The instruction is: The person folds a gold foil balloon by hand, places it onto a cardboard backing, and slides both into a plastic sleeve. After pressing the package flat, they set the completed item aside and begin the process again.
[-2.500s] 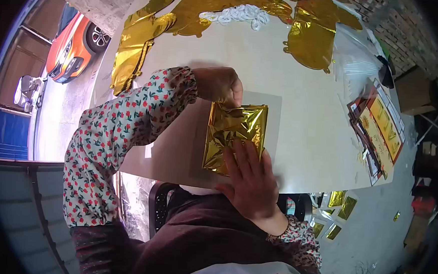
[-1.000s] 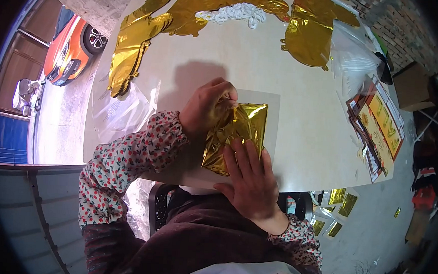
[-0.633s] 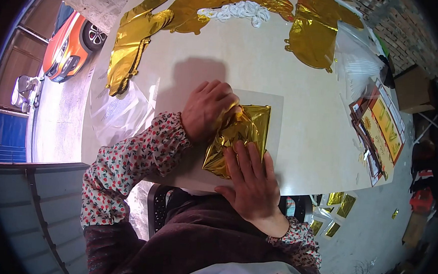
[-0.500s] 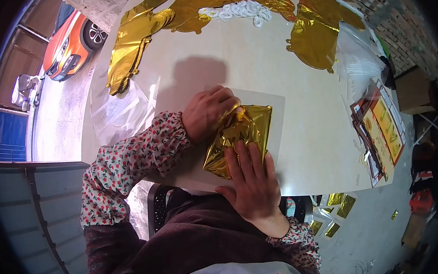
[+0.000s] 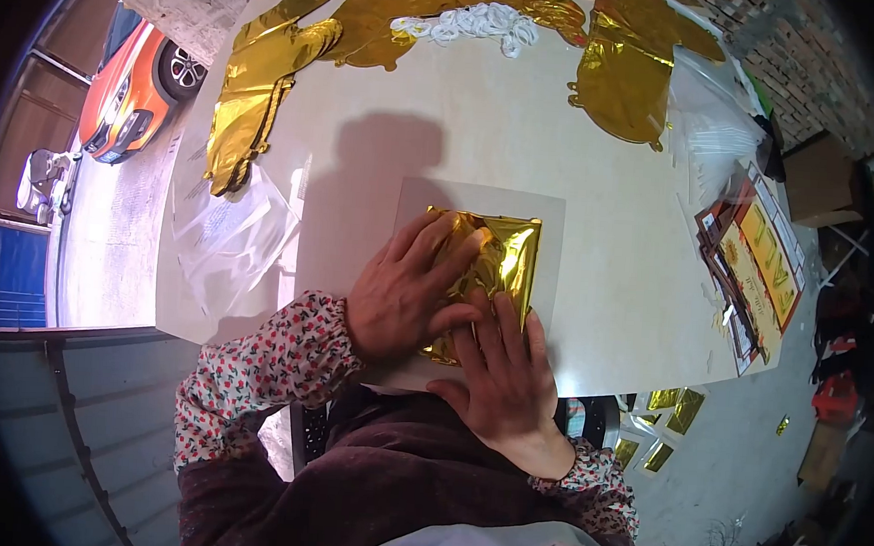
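Note:
A folded gold foil piece [image 5: 518,250] lies near the table's front edge, on a clear plastic sheet [image 5: 549,212]. My left hand [image 5: 406,289] rests on the left part of the foil with its fingers spread toward the upper right. Flat on the lower right part of the foil is my right hand [image 5: 504,377], its fingers apart and pointing away from me. The two hands nearly meet at the middle. Between and above the fingers the foil looks creased and shiny; the rest of it is hidden under the hands.
Gold foil balloons [image 5: 624,79] lie along the table's [image 5: 360,218] far side and far left [image 5: 253,92]. White ribbon loops [image 5: 472,23] lie among them. Clear bags are at left [image 5: 234,231] and right [image 5: 712,115], with printed cards [image 5: 758,258] at the right edge.
My left hand has opened from a closed grip on the foil's upper left and come down flat on it. My right hand has stayed nearly in place.

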`<state>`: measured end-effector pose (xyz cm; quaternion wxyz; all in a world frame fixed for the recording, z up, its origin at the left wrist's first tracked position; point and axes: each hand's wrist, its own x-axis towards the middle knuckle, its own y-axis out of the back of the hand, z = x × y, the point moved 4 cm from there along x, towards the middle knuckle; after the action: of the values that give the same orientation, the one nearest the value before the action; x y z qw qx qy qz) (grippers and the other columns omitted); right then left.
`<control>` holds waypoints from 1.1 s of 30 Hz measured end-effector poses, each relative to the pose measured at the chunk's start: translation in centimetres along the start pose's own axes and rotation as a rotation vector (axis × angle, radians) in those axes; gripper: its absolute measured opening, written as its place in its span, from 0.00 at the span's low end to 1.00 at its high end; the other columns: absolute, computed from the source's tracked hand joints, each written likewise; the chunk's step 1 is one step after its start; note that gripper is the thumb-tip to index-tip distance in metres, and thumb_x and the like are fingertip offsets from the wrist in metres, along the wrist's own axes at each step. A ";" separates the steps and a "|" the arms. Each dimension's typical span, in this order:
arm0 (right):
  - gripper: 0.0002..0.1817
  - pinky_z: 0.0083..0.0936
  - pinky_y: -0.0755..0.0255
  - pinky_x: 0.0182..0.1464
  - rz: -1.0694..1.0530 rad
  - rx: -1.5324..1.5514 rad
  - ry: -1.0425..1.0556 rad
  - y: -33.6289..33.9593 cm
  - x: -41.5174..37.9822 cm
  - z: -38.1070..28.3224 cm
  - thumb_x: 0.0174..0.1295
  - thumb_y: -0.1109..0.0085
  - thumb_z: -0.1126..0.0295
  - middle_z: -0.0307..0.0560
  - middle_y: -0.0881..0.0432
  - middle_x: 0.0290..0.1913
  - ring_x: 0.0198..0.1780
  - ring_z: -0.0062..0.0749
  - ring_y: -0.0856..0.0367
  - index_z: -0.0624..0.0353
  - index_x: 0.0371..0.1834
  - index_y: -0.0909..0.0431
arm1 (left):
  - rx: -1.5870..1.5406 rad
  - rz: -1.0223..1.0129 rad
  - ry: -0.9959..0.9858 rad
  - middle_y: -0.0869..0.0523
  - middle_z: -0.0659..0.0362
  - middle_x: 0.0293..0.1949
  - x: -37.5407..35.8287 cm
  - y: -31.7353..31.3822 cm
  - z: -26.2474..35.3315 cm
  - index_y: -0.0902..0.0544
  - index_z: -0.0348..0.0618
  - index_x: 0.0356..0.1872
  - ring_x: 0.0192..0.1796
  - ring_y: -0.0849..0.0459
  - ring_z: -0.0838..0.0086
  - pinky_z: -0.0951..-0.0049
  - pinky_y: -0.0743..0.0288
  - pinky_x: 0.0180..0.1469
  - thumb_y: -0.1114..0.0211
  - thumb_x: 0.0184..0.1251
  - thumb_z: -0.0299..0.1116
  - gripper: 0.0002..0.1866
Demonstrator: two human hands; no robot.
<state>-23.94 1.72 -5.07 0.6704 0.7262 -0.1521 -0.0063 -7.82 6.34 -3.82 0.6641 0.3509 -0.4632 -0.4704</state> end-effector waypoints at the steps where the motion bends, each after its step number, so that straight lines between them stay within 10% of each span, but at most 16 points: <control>1: 0.39 0.49 0.58 0.79 -0.005 -0.005 0.006 0.2 0.1 0.0 0.65 0.49 0.37 0.53 0.32 0.74 0.78 0.46 0.40 0.57 0.68 0.28 | -0.001 -0.014 0.003 0.32 0.40 0.66 -0.2 0.0 -0.2 0.32 0.39 0.72 0.73 0.36 0.43 0.49 0.37 0.72 0.37 0.65 0.60 0.42; 8: 0.44 0.48 0.53 0.78 -0.097 0.259 -0.006 1.6 0.6 0.8 0.63 0.43 0.41 0.61 0.33 0.74 0.77 0.51 0.39 0.71 0.69 0.32 | -0.005 -0.103 0.002 0.36 0.38 0.71 -0.4 0.2 -0.4 0.36 0.40 0.75 0.77 0.42 0.44 0.49 0.42 0.75 0.40 0.59 0.71 0.52; 15: 0.38 0.39 0.34 0.72 -0.037 0.576 0.048 5.6 2.1 6.7 0.52 0.25 0.74 0.63 0.32 0.71 0.73 0.52 0.32 0.76 0.66 0.31 | -0.061 -0.169 0.068 0.37 0.40 0.73 0.0 0.5 -0.4 0.36 0.43 0.76 0.78 0.43 0.47 0.52 0.46 0.78 0.36 0.52 0.72 0.56; 17: 0.25 0.34 0.24 0.61 0.082 1.125 -0.342 4.9 2.4 9.0 0.58 0.31 0.79 0.60 0.22 0.59 0.60 0.49 0.21 0.67 0.60 0.22 | -0.085 -0.192 0.082 0.37 0.41 0.73 0.1 0.3 -0.5 0.36 0.43 0.76 0.78 0.42 0.47 0.52 0.46 0.78 0.36 0.52 0.72 0.56; 18: 0.21 0.33 0.22 0.56 -0.020 0.624 -0.166 6.5 4.3 10.8 0.60 0.33 0.80 0.58 0.19 0.54 0.54 0.49 0.17 0.65 0.58 0.20 | -0.087 -0.196 0.086 0.37 0.41 0.73 0.1 0.3 -0.6 0.36 0.43 0.76 0.78 0.42 0.47 0.52 0.46 0.78 0.36 0.52 0.72 0.55; 24: 0.09 0.29 0.22 0.44 -0.249 0.923 -0.463 4.7 9.5 15.3 0.67 0.39 0.78 0.55 0.16 0.39 0.39 0.39 0.14 0.66 0.49 0.19 | -0.107 -0.244 0.124 0.36 0.42 0.73 0.3 0.5 -0.9 0.34 0.44 0.75 0.78 0.41 0.48 0.52 0.43 0.76 0.37 0.53 0.71 0.54; 27: 0.08 0.18 0.24 0.44 -0.424 0.900 -0.340 4.7 11.5 15.2 0.70 0.42 0.82 0.40 0.19 0.38 0.39 0.20 0.22 0.67 0.50 0.19 | -0.109 -0.263 0.137 0.36 0.43 0.74 0.4 0.7 -1.0 0.33 0.46 0.75 0.78 0.41 0.48 0.52 0.42 0.75 0.37 0.55 0.71 0.52; 33: 0.09 0.21 0.25 0.43 -0.546 0.818 -0.262 4.8 13.0 14.4 0.65 0.40 0.85 0.41 0.17 0.39 0.40 0.21 0.20 0.62 0.45 0.17 | -0.121 -0.285 0.151 0.36 0.43 0.74 0.1 0.5 -1.1 0.34 0.49 0.76 0.78 0.41 0.48 0.52 0.43 0.76 0.38 0.58 0.69 0.50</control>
<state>-15.60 -15.53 0.68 0.2804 0.9357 -0.0296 -0.2121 -6.63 6.43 -3.72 0.6435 0.4069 -0.3284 -0.5591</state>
